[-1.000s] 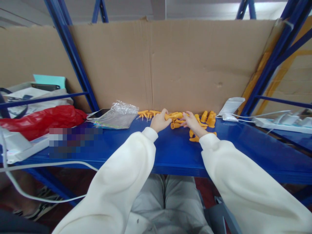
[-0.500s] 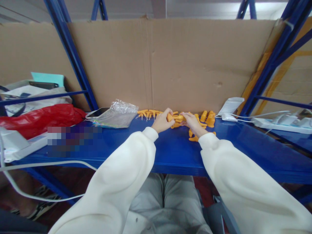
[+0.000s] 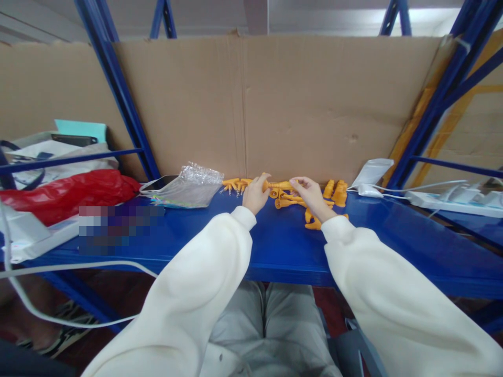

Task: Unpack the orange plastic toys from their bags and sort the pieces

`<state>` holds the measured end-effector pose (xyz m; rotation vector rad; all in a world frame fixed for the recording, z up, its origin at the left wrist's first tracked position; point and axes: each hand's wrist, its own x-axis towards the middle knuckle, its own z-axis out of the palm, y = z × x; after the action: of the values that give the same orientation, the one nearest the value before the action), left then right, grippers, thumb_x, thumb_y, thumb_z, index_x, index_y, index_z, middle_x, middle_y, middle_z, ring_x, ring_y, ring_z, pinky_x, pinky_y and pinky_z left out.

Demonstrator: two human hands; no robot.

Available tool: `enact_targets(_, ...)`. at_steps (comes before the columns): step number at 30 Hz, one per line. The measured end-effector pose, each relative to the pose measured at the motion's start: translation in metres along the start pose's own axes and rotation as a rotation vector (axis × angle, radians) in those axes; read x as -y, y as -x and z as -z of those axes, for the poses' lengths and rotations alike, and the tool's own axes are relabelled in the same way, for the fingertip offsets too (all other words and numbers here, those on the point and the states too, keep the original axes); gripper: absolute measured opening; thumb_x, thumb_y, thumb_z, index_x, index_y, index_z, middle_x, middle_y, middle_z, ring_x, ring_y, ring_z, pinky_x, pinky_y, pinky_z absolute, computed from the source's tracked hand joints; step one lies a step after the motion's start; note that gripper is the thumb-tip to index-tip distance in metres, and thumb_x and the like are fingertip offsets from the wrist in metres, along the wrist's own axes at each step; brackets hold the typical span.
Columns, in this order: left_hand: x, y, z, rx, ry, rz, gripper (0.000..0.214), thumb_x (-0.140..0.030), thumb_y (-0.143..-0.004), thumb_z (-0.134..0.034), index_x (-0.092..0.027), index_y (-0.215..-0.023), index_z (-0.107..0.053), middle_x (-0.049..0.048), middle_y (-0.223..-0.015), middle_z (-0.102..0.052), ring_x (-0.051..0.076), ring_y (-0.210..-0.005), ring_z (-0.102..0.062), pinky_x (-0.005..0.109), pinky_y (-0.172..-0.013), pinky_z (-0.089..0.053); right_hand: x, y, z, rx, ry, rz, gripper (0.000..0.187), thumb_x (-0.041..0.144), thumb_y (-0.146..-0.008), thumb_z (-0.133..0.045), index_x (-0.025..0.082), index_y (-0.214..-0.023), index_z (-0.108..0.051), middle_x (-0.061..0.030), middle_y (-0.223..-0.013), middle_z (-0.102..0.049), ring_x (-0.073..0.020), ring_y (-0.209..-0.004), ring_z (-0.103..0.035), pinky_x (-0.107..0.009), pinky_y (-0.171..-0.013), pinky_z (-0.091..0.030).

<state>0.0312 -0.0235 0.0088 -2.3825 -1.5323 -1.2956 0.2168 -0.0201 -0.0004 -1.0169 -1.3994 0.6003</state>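
Bare hands at work over a blue surface (image 3: 285,251): a person in white sleeves (image 3: 204,262) has a slim orange piece (image 3: 281,185) stretched between both hands, toward the far edge. The left hand (image 3: 255,195) has its fingers closed around the left end; the right hand (image 3: 309,192) has its fingers bent at the right end, whether gripping or merely touching cannot be told. The handling of this piece appears unfinished, with both hands on it. Loose orange parts (image 3: 288,202) lie just nearer, beneath the hands, apparently waiting. Branching orange pieces (image 3: 236,183) lie at left beside a clear plastic bag (image 3: 196,187), stubby orange pieces (image 3: 339,193) at right, and a curved orange piece (image 3: 313,225) nearer; which of these are finished cannot be judged. A cardboard panel (image 3: 298,104) stands behind.
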Motion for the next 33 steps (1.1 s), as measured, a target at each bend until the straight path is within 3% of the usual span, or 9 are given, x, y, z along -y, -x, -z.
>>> enact_targets(5, 0.008, -0.002, -0.004, -0.075, 0.043, -0.005, 0.035, -0.012, -0.088, -0.055, -0.020, -0.121, -0.058, 0.0096, -0.120, -0.067, 0.024, -0.117, -0.062, 0.037, -0.101, -0.047, -0.010, -0.003, 0.003, 0.106, -0.058, -0.045, 0.047, 0.062, -0.076, -0.071, 0.019, -0.093, -0.065, -0.0013, -0.073, -0.066, -0.0136, -0.059, -0.063, -0.029, -0.062, -0.057)
enact_targets(9, 0.007, -0.001, -0.004, -0.074, 0.060, 0.026, 0.036, -0.006, -0.085, -0.054, -0.021, -0.118, -0.056, 0.0088, -0.113, -0.068, 0.023, -0.108, -0.065, 0.037, -0.096, -0.049, -0.015, -0.006, 0.003, 0.186, -0.050, 0.041, 0.050, 0.065, -0.072, -0.073, 0.022, -0.096, -0.060, 0.0015, -0.073, -0.060, -0.0122, -0.058, -0.057, -0.028, -0.058, -0.053)
enact_targets(15, 0.003, -0.001, -0.002, -0.065, 0.065, 0.096, 0.043, -0.004, -0.084, -0.050, -0.019, -0.124, -0.048, 0.0099, -0.106, -0.068, 0.023, -0.096, -0.068, 0.035, -0.086, -0.052, -0.017, -0.005, 0.003, 0.206, 0.039, 0.292, 0.046, 0.059, -0.076, -0.072, 0.023, -0.100, -0.057, -0.0016, -0.088, -0.060, -0.0170, -0.085, -0.060, -0.034, -0.081, -0.052)
enact_targets(18, 0.002, 0.001, -0.002, -0.063, 0.020, 0.088, 0.049, -0.004, -0.086, -0.048, -0.020, -0.132, -0.045, 0.0109, -0.110, -0.067, 0.024, -0.101, -0.067, 0.035, -0.088, -0.052, -0.017, -0.004, 0.002, 0.205, 0.066, 0.273, 0.044, 0.059, -0.078, -0.069, 0.023, -0.100, -0.056, -0.0027, -0.091, -0.060, -0.0175, -0.086, -0.060, -0.034, -0.078, -0.052)
enact_targets(24, 0.001, 0.000, -0.001, -0.089, -0.023, -0.005, 0.047, -0.012, -0.092, -0.043, -0.022, -0.138, -0.049, 0.0124, -0.119, -0.061, 0.025, -0.113, -0.063, 0.038, -0.098, -0.050, -0.014, -0.004, 0.004, 0.209, -0.019, 0.149, 0.052, 0.071, -0.078, -0.062, 0.023, -0.095, -0.052, 0.0009, -0.075, -0.057, -0.0115, -0.060, -0.052, -0.026, -0.055, -0.047)
enact_targets(30, 0.005, -0.003, -0.004, -0.107, 0.092, -0.039, 0.037, -0.005, -0.089, -0.043, -0.016, -0.122, -0.056, 0.0132, -0.115, -0.061, 0.025, -0.115, -0.060, 0.041, -0.104, -0.046, -0.012, -0.006, 0.006, 0.230, -0.027, 0.192, 0.055, 0.070, -0.075, -0.066, 0.025, -0.102, -0.050, 0.0011, -0.081, -0.056, -0.0123, -0.064, -0.053, -0.025, -0.054, -0.047)
enact_targets(33, 0.004, -0.003, -0.004, -0.083, 0.103, -0.029, 0.033, -0.004, -0.087, -0.044, -0.017, -0.116, -0.054, 0.0128, -0.114, -0.061, 0.024, -0.113, -0.062, 0.040, -0.102, -0.047, -0.013, -0.007, 0.007, 0.247, 0.014, 0.267, 0.048, 0.063, -0.078, -0.066, 0.026, -0.104, -0.051, -0.0006, -0.086, -0.056, -0.0147, -0.073, -0.056, -0.027, -0.061, -0.049)
